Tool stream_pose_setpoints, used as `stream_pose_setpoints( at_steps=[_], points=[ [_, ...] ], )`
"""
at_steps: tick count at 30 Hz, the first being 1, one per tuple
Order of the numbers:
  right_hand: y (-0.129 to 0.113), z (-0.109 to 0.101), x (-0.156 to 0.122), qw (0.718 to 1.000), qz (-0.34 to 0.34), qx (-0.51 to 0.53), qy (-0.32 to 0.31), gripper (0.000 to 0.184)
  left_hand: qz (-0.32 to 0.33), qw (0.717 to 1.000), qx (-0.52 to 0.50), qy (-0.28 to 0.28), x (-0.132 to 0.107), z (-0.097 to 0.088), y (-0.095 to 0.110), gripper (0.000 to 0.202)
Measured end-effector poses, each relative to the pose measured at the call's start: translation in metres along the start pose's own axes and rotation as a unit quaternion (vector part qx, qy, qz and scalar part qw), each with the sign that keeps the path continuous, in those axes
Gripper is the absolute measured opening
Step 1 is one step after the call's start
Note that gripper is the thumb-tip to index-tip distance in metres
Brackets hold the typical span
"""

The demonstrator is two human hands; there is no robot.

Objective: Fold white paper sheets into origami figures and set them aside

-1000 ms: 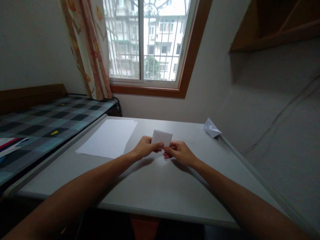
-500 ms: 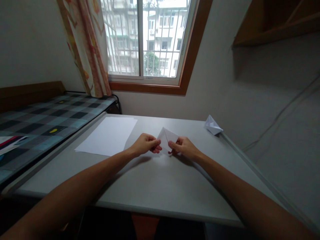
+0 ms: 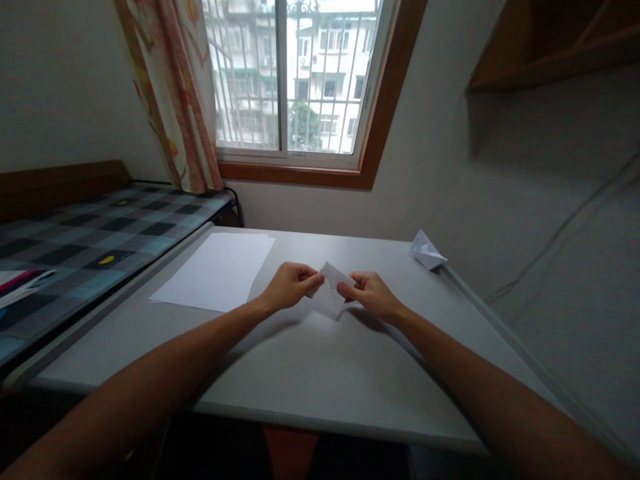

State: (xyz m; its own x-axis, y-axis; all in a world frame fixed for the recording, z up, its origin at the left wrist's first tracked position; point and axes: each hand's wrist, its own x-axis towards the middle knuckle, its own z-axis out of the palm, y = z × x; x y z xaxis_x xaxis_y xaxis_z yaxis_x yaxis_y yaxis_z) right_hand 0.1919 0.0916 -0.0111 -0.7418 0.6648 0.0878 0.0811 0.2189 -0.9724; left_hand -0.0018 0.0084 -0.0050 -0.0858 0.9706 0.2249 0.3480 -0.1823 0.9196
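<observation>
A small folded white paper (image 3: 329,293) hangs just above the grey table (image 3: 300,373), held between both hands. My left hand (image 3: 289,285) pinches its left corner with thumb and fingers closed. My right hand (image 3: 369,293) pinches its right side the same way. The paper looks like a diamond shape, with one corner pointing down toward the table. Its inner folds are hidden by my fingers.
A stack of flat white sheets (image 3: 216,270) lies on the table to the left. A finished folded paper shape (image 3: 425,251) sits at the far right corner by the wall. A bed with a checked cover (image 3: 90,247) adjoins the table's left edge. A window is ahead.
The folded paper has turned from an upright flap to a diamond hanging lower between my hands. Both hands stayed in about the same place, pulling slightly apart.
</observation>
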Motion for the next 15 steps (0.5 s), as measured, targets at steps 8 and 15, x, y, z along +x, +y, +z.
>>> stream_pose_setpoints(
  at_steps=[8,15],
  points=[
    [-0.009,0.003,-0.001,0.991,-0.059,-0.082,0.094,0.033,-0.017,0.998,-0.012,-0.052,-0.003,0.003,0.003,0.033],
    [-0.015,0.009,-0.006,0.994,-0.058,-0.075,0.059,0.031,0.025,0.998,0.04,-0.031,-0.004,0.005,0.007,0.039]
  ],
)
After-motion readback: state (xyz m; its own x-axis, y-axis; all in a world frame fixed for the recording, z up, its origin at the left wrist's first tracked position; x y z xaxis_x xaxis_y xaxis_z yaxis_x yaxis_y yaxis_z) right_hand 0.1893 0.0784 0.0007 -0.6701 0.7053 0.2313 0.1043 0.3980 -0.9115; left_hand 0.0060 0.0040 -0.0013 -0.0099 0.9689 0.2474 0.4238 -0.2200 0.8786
